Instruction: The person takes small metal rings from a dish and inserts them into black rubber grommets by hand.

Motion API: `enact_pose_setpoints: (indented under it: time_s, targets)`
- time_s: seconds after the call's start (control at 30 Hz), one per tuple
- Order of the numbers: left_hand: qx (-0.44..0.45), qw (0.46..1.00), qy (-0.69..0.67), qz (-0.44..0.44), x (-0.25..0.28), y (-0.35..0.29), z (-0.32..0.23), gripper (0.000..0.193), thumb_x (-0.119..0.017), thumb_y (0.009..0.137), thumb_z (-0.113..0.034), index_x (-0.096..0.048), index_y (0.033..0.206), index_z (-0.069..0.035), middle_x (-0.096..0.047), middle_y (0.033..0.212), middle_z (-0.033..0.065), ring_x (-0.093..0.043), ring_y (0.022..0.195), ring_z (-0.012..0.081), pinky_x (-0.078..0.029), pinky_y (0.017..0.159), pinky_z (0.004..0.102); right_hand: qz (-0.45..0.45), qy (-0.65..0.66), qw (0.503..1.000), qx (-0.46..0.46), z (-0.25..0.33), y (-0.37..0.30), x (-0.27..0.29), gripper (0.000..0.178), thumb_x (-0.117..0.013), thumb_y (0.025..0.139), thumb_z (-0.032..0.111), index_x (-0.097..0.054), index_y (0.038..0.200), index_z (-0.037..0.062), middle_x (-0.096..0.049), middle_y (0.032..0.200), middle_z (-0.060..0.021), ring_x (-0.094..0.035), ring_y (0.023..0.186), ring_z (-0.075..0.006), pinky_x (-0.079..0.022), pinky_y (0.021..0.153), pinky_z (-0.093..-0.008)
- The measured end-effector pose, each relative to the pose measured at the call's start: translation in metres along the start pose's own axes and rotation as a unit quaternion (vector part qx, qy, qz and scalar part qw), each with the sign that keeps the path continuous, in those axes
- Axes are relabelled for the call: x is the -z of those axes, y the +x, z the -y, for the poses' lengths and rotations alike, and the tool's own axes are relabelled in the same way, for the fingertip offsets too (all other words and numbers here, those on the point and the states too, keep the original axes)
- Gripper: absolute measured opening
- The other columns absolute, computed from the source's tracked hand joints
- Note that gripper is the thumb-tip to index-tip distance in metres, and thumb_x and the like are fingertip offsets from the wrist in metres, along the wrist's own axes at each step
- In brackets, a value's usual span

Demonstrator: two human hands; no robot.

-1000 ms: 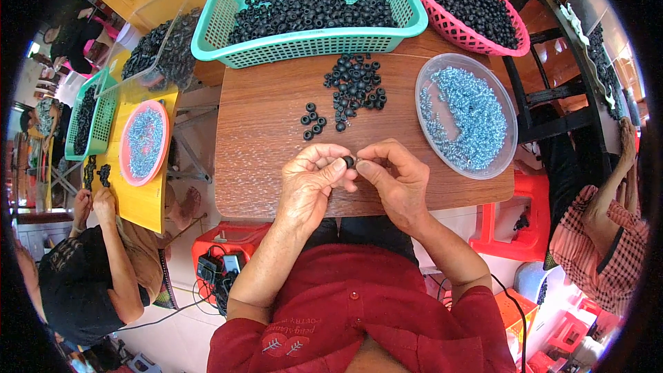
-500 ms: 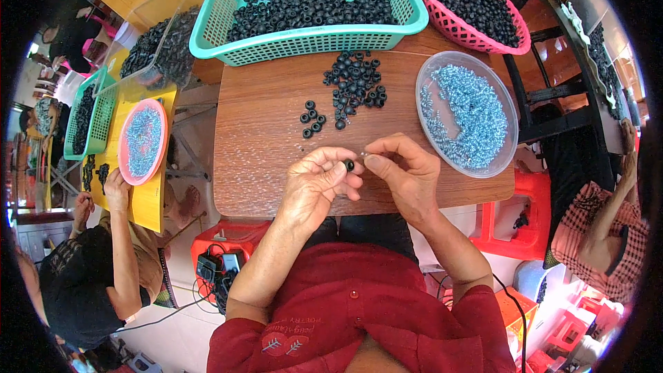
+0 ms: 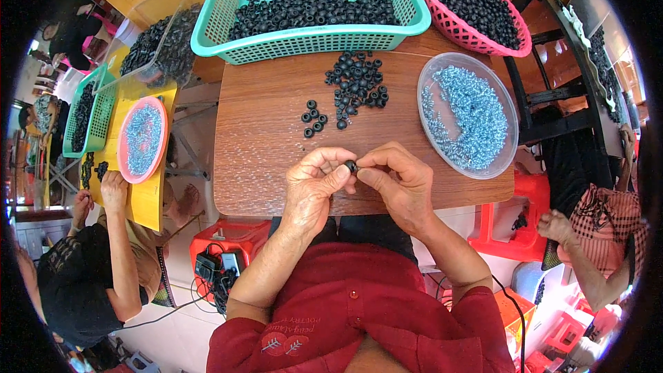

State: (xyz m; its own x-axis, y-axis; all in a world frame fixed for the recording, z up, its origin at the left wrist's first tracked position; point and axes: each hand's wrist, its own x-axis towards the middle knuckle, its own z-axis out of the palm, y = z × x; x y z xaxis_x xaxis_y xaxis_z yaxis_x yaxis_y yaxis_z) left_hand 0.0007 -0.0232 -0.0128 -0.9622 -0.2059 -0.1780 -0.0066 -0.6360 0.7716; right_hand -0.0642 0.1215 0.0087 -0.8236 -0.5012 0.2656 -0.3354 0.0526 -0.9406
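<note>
Over the near edge of a brown wooden table, my left hand and my right hand meet fingertip to fingertip. Between them they pinch one small black ring-shaped part. A loose heap of the same black rings lies further back on the table, with several strays to its left. A clear round dish of small silvery-blue metal pieces sits to the right of my right hand.
A teal basket and a pink basket, both full of black rings, stand at the back. On the left another person works at a yellow table with a pink dish. Another person's hand shows at right. Red stools stand below.
Both hands have stayed together over the table's near edge, with the fingers shifting slightly around the black ring. Nothing else on the table has moved.
</note>
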Motion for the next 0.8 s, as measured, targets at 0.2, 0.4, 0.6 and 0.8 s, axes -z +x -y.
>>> enact_pose_setpoints:
  time_s: [0.2,0.4,0.6,0.8]
  targets:
    - [-0.031,0.999,0.026,-0.009,0.002,-0.001,0.003,0.018,-0.064,0.083,0.0,-0.061,0.101,0.003,-0.064,0.083,0.0077,-0.061,0.072,0.0135,-0.053,0.063,0.0266,0.009,0.046,0.996,-0.072,0.007,-0.001,-0.002,0.012,-0.065,0.078,-0.006,-0.065,0.089,-0.0019,-0.061,0.085,-0.0046,-0.057,0.077,-0.01,-0.046,0.068,-0.0226]
    - [-0.028,1.0,0.013,-0.009,0.003,-0.002,0.003,0.019,-0.064,0.082,0.001,-0.061,0.1,0.003,-0.064,0.084,0.0086,-0.061,0.071,0.0138,-0.053,0.063,0.0268,0.009,0.157,0.979,-0.13,0.011,0.002,-0.005,0.005,-0.061,0.082,-0.005,-0.061,0.087,-0.0034,-0.061,0.079,-0.0058,-0.062,0.071,-0.0113,-0.049,0.064,-0.023]
    - [-0.041,0.998,0.036,-0.019,0.004,-0.005,0.005,0.018,-0.065,0.082,0.0,-0.062,0.099,0.003,-0.065,0.083,0.0079,-0.061,0.07,0.0133,-0.054,0.063,0.0261,0.014,0.11,0.985,-0.135,0.013,0.005,-0.003,0.005,-0.062,0.081,-0.003,-0.061,0.086,-0.0031,-0.063,0.077,-0.0055,-0.061,0.07,-0.0103,-0.049,0.064,-0.0228]
    - [-0.058,0.997,0.058,-0.015,0.004,-0.007,0.007,0.018,-0.064,0.082,0.0,-0.062,0.099,0.002,-0.065,0.084,0.0076,-0.062,0.071,0.0127,-0.054,0.064,0.0248,0.042,0.168,0.957,-0.231,0.006,0.007,0.004,0.01,-0.069,0.078,0.0,-0.065,0.087,0.0004,-0.064,0.08,-0.0007,-0.057,0.071,-0.007,-0.046,0.064,-0.0205]
